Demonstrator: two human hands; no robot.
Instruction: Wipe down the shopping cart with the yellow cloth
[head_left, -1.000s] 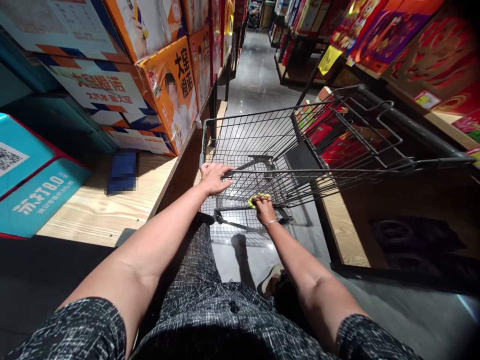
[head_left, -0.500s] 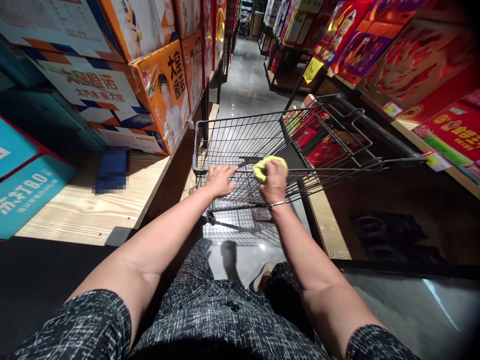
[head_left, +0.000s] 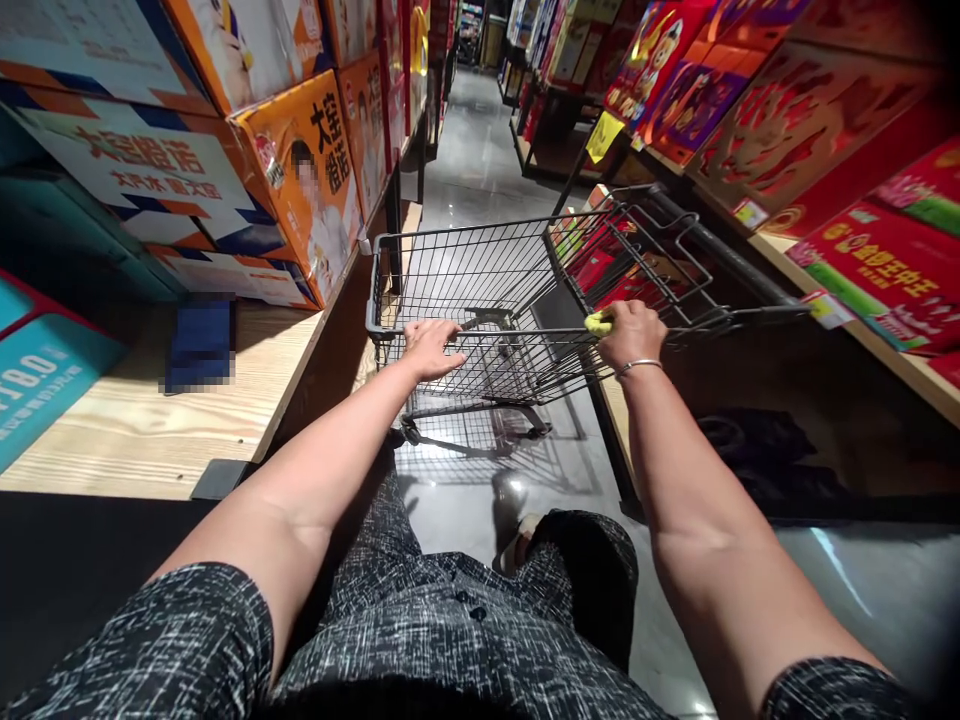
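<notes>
A black wire shopping cart [head_left: 487, 270] stands in the aisle in front of me. My left hand [head_left: 430, 347] is curled over the near rim of the cart at its left side. My right hand [head_left: 631, 335] grips a yellow cloth [head_left: 598, 323] and presses it on the cart's near rim at the right corner. A silver bangle sits on that wrist. The cart's basket holds nothing that I can see.
A wooden shelf [head_left: 150, 420] with stacked orange and teal boxes [head_left: 300, 180] runs along the left. Red gift boxes [head_left: 847, 150] fill the shelves on the right, close to the cart's side. The glossy grey aisle floor [head_left: 480, 160] stretches ahead.
My right hand rose with the yellow cloth from the cart's lower frame to the top rim, then slid right along it to the corner. The left hand kept its hold.
</notes>
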